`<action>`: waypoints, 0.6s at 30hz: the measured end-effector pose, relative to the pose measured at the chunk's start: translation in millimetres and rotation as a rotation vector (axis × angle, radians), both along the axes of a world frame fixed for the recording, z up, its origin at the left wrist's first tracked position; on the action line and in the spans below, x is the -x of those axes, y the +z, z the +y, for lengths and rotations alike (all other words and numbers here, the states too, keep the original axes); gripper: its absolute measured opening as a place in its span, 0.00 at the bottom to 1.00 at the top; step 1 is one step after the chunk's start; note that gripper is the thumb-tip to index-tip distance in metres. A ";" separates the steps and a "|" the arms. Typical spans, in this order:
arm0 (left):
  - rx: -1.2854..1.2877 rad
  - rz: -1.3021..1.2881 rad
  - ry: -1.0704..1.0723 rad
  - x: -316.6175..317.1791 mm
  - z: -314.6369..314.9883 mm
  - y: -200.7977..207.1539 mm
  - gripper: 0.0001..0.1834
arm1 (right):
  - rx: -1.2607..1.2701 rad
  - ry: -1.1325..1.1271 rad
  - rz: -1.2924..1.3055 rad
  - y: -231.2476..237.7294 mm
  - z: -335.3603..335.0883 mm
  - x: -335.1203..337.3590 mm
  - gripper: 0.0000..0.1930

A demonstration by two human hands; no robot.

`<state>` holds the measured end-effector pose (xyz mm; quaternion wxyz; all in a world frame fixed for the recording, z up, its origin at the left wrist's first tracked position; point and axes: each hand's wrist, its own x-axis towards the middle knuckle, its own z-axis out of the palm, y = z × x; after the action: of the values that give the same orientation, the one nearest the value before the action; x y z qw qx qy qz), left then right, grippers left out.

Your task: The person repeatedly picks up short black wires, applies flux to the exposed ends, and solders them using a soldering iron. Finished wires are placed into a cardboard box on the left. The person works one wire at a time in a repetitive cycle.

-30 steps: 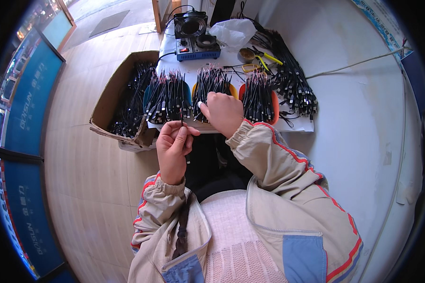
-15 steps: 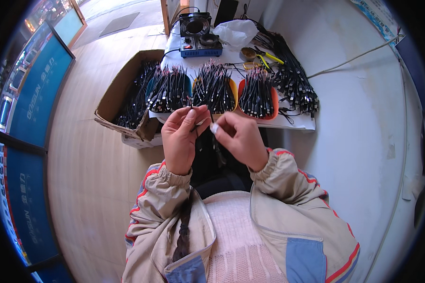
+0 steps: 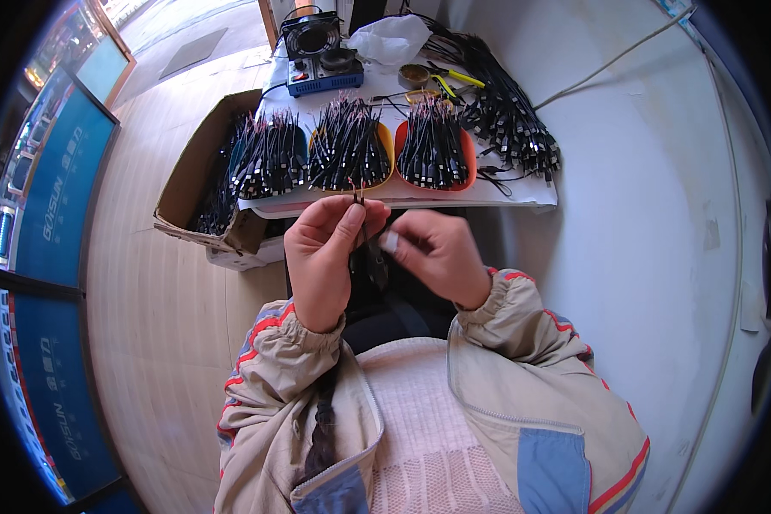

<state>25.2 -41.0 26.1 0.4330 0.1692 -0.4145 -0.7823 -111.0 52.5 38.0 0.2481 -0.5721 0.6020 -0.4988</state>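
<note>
Thin black cables [image 3: 360, 198] with bare reddish wire ends stand up from my left hand [image 3: 324, 257], pinched between its thumb and fingers. Their lower lengths hang behind that hand toward my lap, where a dark part dangles between the hands. Close by on the right, my right hand [image 3: 437, 254] has its fingers curled together, with a white wrap [image 3: 391, 242] at a fingertip. Whether that hand grips a cable cannot be made out. Beyond both hands, black cables with metal plugs fill a teal tray [image 3: 303, 147], a yellow tray [image 3: 391, 154] and a red tray [image 3: 470, 161].
A cardboard box [image 3: 176, 184] of cables stands left of the white table [image 3: 514, 197]. On the table are a blue-based device with a fan [image 3: 325, 81], a plastic bag [image 3: 390, 38], a round tin [image 3: 415, 75], yellow-handled pliers [image 3: 463, 79] and a large cable bundle [image 3: 510, 120].
Reddish wire ends now show above my left fingers. My right hand has drawn slightly away from the cable it was pinching. The table has shifted left and up in view.
</note>
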 end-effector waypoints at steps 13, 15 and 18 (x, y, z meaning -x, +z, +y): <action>0.078 -0.034 -0.168 -8.7 7.3 -1.7 0.08 | 0.071 0.217 -0.605 12.3 -19.8 11.6 0.06; 0.123 -0.066 -0.159 -9.9 7.6 -1.9 0.08 | 0.090 0.239 -0.639 10.2 -19.7 10.8 0.07; 0.008 0.051 -0.241 -13.4 7.0 -1.3 0.08 | 0.066 0.301 -0.818 6.9 -18.6 10.0 0.07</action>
<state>38.5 -34.0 24.8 0.3470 0.0964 -0.4238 -0.8311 -121.0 33.9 45.0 0.5177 -0.4164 0.3481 -0.6614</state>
